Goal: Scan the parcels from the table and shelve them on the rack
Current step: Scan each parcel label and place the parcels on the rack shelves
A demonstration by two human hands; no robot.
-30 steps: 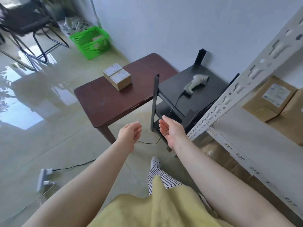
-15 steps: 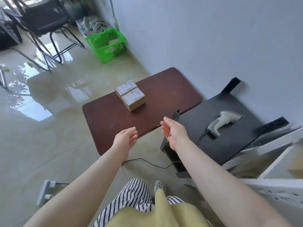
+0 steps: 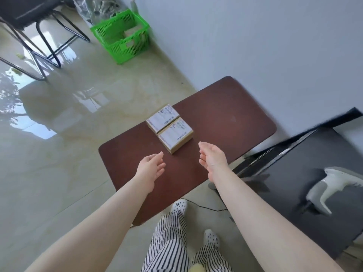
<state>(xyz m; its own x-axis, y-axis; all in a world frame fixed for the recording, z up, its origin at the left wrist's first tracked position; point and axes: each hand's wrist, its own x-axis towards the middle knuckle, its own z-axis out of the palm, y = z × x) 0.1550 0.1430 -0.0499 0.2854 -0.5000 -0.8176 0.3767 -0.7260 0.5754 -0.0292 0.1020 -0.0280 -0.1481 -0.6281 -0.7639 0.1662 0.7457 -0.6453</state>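
both hands out toward the parcels, nothing held yet

head view: two small brown cardboard parcels w/ white barcode labels sit touching each other, end to end, on the dark reddish-brown wooden desk (image 3: 225, 114). near parcel (image 3: 175, 135) is closest to the hands, far parcel (image 3: 162, 118) just behind it. labels face up, prob. so the barcodes can be read w/o flipping.

left hand (image 3: 150, 168) and right hand (image 3: 211, 158) are over the desk, palms turned in toward each other, fingers (image 3: 202, 147) straight-ish and relaxed, wide open, holding nothing. neither touches a parcel; near parcel lies between and just beyond them. palms-in looks like prep for a two-sided clamp on the near box. judgement only.

grey-white pistol-grip barcode scanner (image 3: 326, 185) lies on its side on the black flat-topped stand (image 3: 294, 173) to the right, apart from both hands, cable running off its handle; handy spot for a scan once a box is lifted. rack not in view.

surface & room: desk top is bare apart from the boxes, matte, rounded corners. floor is glossy pale tile w/ window reflections. plain pale wall behind. green plastic basket (image 3: 121, 36) by the wall, black metal-framed chair (image 3: 29, 26) upper left. striped trousers and dotted shoes below.
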